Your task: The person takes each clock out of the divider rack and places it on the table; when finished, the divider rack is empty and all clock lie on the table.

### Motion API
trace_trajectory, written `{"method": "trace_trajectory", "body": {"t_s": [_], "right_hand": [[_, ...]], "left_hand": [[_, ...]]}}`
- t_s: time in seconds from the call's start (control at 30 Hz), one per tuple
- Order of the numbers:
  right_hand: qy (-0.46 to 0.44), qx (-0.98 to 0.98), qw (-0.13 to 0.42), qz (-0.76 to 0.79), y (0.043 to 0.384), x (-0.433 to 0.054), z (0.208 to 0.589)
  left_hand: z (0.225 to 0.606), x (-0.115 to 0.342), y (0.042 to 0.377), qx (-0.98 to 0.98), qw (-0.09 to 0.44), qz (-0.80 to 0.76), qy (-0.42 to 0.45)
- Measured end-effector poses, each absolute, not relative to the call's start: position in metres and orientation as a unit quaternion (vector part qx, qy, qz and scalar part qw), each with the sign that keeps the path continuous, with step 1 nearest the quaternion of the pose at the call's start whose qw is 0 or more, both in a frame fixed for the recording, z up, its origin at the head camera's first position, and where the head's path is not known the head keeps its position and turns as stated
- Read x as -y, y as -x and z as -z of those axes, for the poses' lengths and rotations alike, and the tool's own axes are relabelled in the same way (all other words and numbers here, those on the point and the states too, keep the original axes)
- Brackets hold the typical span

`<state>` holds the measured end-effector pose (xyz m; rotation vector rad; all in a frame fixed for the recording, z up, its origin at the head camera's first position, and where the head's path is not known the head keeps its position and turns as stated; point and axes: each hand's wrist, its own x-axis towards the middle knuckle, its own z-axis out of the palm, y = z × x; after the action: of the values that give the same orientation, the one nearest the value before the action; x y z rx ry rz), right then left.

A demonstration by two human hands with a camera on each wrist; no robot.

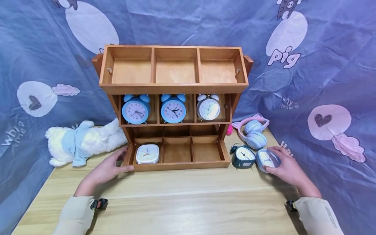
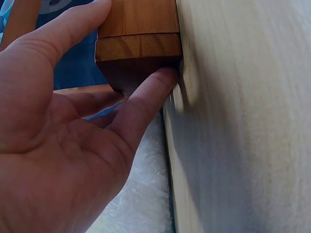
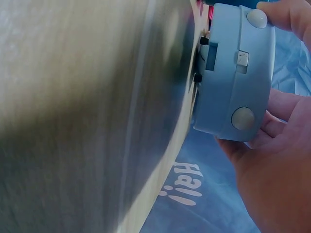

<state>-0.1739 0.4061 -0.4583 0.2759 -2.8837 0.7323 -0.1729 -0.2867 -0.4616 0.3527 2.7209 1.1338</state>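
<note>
My left hand (image 1: 109, 167) grips the lower left corner of a three-tier wooden shelf (image 1: 179, 166), thumb at the front and fingers at the side. In the left wrist view the fingers curl round that wooden corner (image 2: 138, 46). At the right, my right hand (image 1: 285, 165) holds a light blue alarm clock (image 3: 228, 73) between thumb and fingers. Right beside it stands a dark green alarm clock (image 1: 244, 157). A white square clock (image 1: 148, 154) sits in the bottom left compartment. The middle tier holds two blue twin-bell clocks (image 1: 135, 111) and a white one (image 1: 209, 109).
Behind the green clock lie blue and pink cat-ear headphones (image 1: 255, 133), near a small bright pink object (image 1: 229, 130). A white plush toy (image 1: 85, 142) in blue clothing lies left of the shelf. Blue printed fabric (image 1: 188, 23) hangs around the wooden table (image 1: 188, 202).
</note>
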Motion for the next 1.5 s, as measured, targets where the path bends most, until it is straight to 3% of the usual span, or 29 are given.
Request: {"method": "trace_trajectory", "body": {"t_s": [1.5], "right_hand": [[-0.084,0.959,0.040,-0.267,0.1830,-0.4070,0.4623]], "left_hand": [[0.4624,0.2865,0.1717,-0.912,0.081,-0.384,-0.116]]}}
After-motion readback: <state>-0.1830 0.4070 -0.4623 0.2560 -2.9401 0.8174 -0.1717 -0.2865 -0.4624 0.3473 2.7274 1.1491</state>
